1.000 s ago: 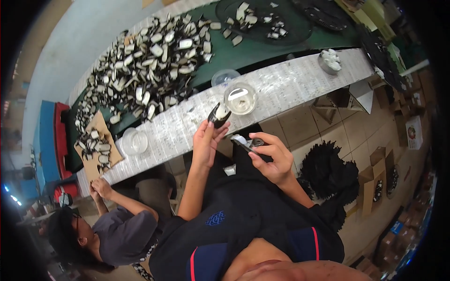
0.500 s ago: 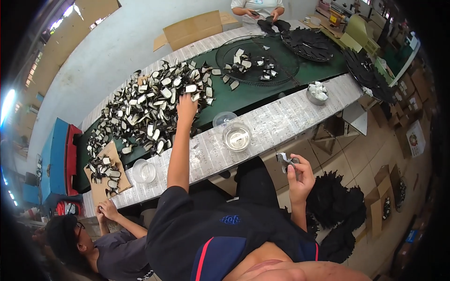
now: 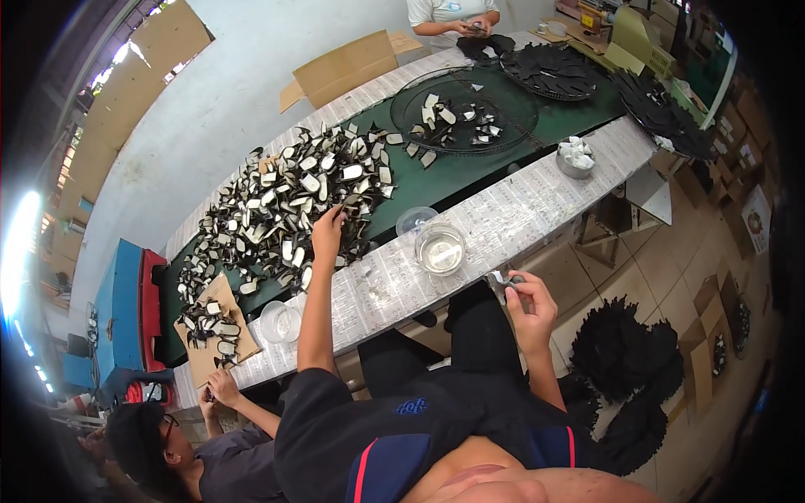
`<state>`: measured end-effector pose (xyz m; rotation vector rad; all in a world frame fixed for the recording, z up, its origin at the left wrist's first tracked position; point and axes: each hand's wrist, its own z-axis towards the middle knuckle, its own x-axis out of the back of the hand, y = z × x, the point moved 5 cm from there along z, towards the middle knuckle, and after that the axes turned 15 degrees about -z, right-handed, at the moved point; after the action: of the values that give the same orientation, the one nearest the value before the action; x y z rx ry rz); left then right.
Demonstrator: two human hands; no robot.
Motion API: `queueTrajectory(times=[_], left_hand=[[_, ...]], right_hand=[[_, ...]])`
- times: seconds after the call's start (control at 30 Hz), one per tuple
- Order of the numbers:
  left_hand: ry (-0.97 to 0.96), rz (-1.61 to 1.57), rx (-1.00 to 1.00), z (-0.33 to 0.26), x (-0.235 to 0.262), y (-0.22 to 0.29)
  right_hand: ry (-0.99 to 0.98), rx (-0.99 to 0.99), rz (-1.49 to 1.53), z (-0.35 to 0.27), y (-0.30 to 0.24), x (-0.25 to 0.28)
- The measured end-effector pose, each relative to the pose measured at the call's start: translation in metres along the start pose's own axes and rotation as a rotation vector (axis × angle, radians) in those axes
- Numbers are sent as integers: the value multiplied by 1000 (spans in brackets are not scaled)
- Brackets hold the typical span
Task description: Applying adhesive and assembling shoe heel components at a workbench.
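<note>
My left hand (image 3: 327,235) is over the near edge of a big heap of small black-and-white pieces (image 3: 312,182), which look like little sole-shaped parts with black edging. Its fingertips are pinched on one dark piece (image 3: 343,209). Off the table's near edge, my right hand (image 3: 533,312) is closed on a small grey, shiny object (image 3: 509,281) with a pale end; its exact kind is too small to make out. A clear round bowl (image 3: 439,249) stands on the table between my hands, with a clear lid (image 3: 417,220) behind it.
A second clear tub (image 3: 279,322) and loaded cardboard (image 3: 220,356) are at left, beside a co-worker's hands (image 3: 220,391). A bowl of white pieces (image 3: 575,158) and a round mesh tray (image 3: 465,117) are at right. Another person (image 3: 457,17) works across the table.
My left hand has drawn back from the heap toward me with a dark piece pinched in it. The right hand keeps the grey object and has tilted it slightly. The view has shifted.
</note>
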<state>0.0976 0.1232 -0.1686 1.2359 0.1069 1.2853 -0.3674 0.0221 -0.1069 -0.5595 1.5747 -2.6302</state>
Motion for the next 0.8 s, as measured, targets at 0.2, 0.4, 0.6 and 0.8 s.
queueTrajectory(times=[0.2,0.4,0.6,0.8], left_hand=[[-82,-1044,596,-102,-26,15],[-219,-1292,833,-201,-50,77],[-186,-1342,789,-236,-46,86],[-145,-1332,752,-236,-50,100]], right_hand=[[-204,-256,239,-2,25,-45],[-328,70,-60,-1,-25,-81],[-366,347,-271,-28,-45,-102],[-327,651,-346,-40,-61,-101]])
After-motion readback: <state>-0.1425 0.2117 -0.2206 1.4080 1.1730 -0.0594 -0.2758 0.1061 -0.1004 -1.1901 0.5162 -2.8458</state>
